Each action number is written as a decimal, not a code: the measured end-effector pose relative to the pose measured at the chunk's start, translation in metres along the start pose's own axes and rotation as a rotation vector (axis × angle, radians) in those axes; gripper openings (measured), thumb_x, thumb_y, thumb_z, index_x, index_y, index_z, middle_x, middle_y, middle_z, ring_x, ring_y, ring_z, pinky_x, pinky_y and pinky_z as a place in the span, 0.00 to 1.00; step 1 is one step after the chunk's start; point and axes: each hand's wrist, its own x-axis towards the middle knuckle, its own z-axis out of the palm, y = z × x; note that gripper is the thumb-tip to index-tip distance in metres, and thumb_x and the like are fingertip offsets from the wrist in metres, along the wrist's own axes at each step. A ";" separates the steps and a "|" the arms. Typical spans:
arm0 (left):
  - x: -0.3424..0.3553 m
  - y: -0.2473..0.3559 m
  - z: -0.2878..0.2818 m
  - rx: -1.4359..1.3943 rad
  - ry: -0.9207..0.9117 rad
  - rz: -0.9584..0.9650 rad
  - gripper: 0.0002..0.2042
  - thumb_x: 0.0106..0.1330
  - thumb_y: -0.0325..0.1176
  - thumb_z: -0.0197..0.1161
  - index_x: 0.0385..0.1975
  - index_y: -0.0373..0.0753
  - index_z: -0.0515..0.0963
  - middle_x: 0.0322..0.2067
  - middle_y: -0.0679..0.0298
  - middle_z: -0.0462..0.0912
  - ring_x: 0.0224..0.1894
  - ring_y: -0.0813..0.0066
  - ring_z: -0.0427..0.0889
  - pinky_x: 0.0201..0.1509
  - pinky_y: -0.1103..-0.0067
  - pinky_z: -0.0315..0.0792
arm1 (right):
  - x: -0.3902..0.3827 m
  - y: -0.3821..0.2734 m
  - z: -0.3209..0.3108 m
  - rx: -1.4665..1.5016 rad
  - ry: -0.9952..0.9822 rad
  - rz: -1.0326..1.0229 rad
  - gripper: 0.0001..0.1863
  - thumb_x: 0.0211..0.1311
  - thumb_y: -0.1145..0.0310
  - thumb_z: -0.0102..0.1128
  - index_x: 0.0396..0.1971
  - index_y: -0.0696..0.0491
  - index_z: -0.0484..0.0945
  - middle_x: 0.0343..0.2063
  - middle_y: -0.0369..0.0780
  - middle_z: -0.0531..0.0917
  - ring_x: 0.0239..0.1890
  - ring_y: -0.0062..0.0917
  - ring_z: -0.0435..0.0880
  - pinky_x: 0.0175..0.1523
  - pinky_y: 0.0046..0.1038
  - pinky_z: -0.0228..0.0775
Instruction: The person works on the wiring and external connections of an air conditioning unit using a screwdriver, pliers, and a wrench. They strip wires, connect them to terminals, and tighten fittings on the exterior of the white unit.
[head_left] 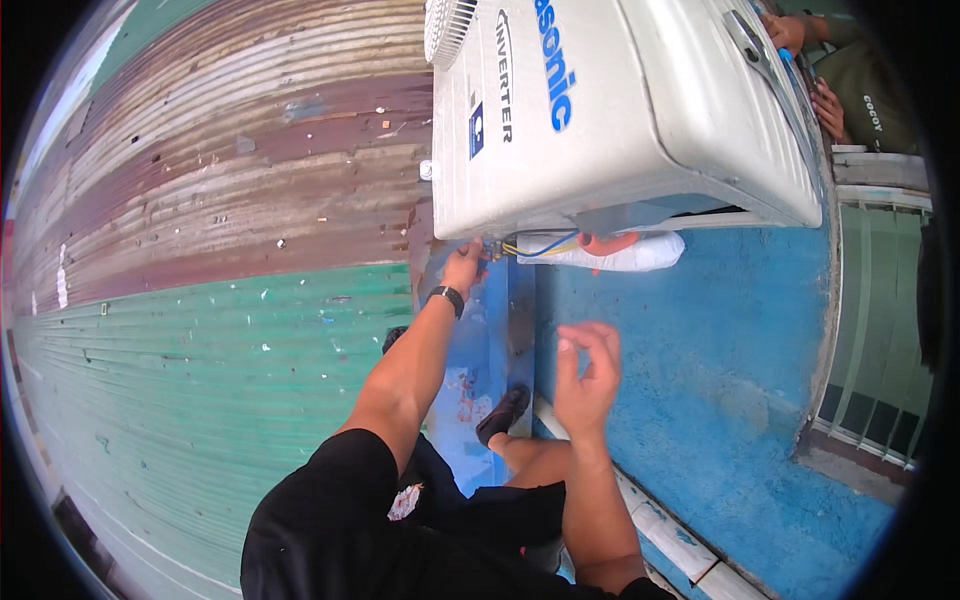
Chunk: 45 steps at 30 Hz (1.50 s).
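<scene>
My left hand [465, 268], wearing a dark wristwatch [449, 300], reaches to the lower edge of a white outdoor air-conditioner unit [600, 110]. Its fingers are bent together beside small brass fittings [497, 249]; whatever they grip is hidden. Yellow and blue wires [550, 243] run from there along a white wrapped bundle [645, 252], where an orange-red piece [608, 243] shows. Raised below the unit, my right hand [588, 378] is apart from everything around it. The fingers curl toward the thumb, tips close together, and I cannot make out anything between them.
Another person's hands [828, 110] are at the unit's far right side, near a dark long-handled tool [750, 42]. A corrugated metal wall [230, 350] rises on the left, a blue wall [690, 350] on the right. A barred window [870, 330] stands beyond it.
</scene>
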 end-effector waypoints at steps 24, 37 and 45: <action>0.007 -0.018 0.015 -0.176 0.066 0.094 0.16 0.70 0.51 0.64 0.44 0.46 0.77 0.36 0.68 0.83 0.24 0.79 0.79 0.19 0.84 0.66 | 0.222 -0.143 -0.139 -0.625 0.085 -0.524 0.17 0.66 0.70 0.59 0.54 0.53 0.81 0.50 0.47 0.81 0.54 0.42 0.78 0.60 0.40 0.68; 0.012 -0.025 -0.001 -0.285 0.036 0.177 0.16 0.71 0.47 0.62 0.48 0.43 0.76 0.41 0.64 0.81 0.31 0.74 0.79 0.27 0.81 0.69 | 0.279 -0.097 -0.162 -0.854 0.046 -0.992 0.22 0.72 0.72 0.51 0.64 0.55 0.69 0.43 0.48 0.81 0.46 0.39 0.83 0.55 0.33 0.72; -0.042 -0.036 -0.049 -0.738 -0.269 0.066 0.08 0.70 0.36 0.57 0.44 0.43 0.76 0.39 0.63 0.81 0.33 0.68 0.79 0.28 0.80 0.69 | 0.089 -0.081 -0.133 0.062 -0.049 -0.354 0.22 0.74 0.67 0.52 0.61 0.64 0.69 0.32 0.38 0.78 0.27 0.13 0.77 0.35 0.16 0.70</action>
